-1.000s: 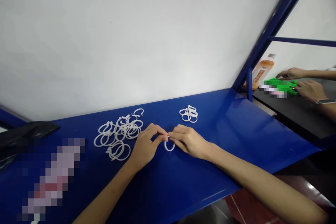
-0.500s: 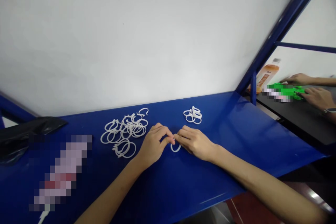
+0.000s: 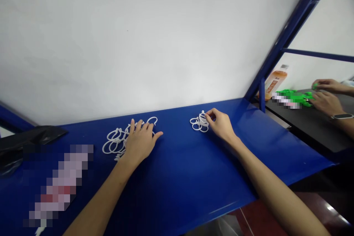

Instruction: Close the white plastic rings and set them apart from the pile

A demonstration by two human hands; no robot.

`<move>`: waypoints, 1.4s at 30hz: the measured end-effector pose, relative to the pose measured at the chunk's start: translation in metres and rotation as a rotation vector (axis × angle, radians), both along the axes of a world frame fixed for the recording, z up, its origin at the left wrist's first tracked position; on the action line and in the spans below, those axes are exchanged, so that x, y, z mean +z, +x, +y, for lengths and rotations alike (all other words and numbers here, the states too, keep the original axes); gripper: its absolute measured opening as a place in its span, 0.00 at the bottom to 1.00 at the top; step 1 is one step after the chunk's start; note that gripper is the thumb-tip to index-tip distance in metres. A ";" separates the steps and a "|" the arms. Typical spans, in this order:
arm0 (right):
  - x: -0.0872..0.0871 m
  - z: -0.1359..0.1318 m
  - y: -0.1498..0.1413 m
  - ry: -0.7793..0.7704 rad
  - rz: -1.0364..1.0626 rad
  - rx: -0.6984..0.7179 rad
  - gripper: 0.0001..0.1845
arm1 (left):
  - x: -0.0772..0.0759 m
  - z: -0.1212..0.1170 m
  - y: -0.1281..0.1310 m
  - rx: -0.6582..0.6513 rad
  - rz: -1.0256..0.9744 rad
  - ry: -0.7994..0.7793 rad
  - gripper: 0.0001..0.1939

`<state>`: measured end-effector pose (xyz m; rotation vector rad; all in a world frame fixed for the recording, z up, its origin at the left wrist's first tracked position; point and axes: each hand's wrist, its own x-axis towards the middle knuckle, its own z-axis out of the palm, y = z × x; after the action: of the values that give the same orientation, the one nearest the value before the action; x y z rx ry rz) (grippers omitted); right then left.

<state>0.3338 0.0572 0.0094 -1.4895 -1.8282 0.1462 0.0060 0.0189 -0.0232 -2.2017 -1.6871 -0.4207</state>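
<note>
Over the larger pile of white plastic rings (image 3: 112, 146) at the left, my left hand (image 3: 139, 142) is open, its fingers spread and the thumb held out to the right. It covers much of that pile. My right hand (image 3: 219, 123) is at the right side of a small cluster of rings (image 3: 196, 127), with thumb and forefinger pinched on a white plastic ring (image 3: 204, 121) at its top. The fingertips partly hide that ring. One open ring (image 3: 152, 119) lies at the back edge of the larger pile.
The blue table (image 3: 177, 177) meets a white wall (image 3: 166, 44). At the left lie a black plastic bag (image 3: 30, 136) and a blurred-out item (image 3: 62, 180). Beyond the blue frame (image 3: 262, 96), another person's hands (image 3: 328, 101) work among green pieces (image 3: 300, 97) beside a bottle (image 3: 276, 83).
My hands have parted from the middle. The right carried the ring over to the small cluster; the left let go, opened and moved left over the larger pile.
</note>
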 end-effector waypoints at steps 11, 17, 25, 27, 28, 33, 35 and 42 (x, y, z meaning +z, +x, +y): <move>0.009 0.055 -0.008 -0.340 -0.225 -0.020 0.08 | 0.014 -0.025 0.046 -0.260 0.078 0.062 0.08; 0.010 0.056 -0.013 -0.371 -0.262 -0.036 0.10 | 0.010 -0.025 0.043 -0.201 0.051 0.064 0.12; 0.025 0.033 -0.018 -0.180 -0.229 -0.034 0.11 | 0.008 -0.024 0.045 -0.300 -0.022 0.135 0.10; 0.025 0.018 -0.026 -0.040 -0.190 0.029 0.10 | 0.010 -0.025 0.045 -0.310 -0.088 0.149 0.11; 0.024 0.009 -0.031 0.022 -0.170 0.094 0.09 | 0.011 -0.026 0.046 -0.315 -0.121 0.155 0.11; 0.007 -0.036 -0.061 0.092 -0.165 0.541 0.15 | 0.014 -0.028 0.047 -0.369 -0.220 0.177 0.11; 0.000 -0.046 -0.067 0.098 -0.180 0.618 0.18 | 0.014 -0.029 0.047 -0.392 -0.241 0.181 0.11; -0.008 -0.050 -0.066 0.028 -0.116 0.634 0.24 | 0.013 -0.030 0.048 -0.443 -0.251 0.191 0.09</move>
<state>0.2675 0.0068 0.0015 -0.8665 -2.3327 0.3420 0.0544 -0.0110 -0.0104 -2.4464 -1.1882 -0.9625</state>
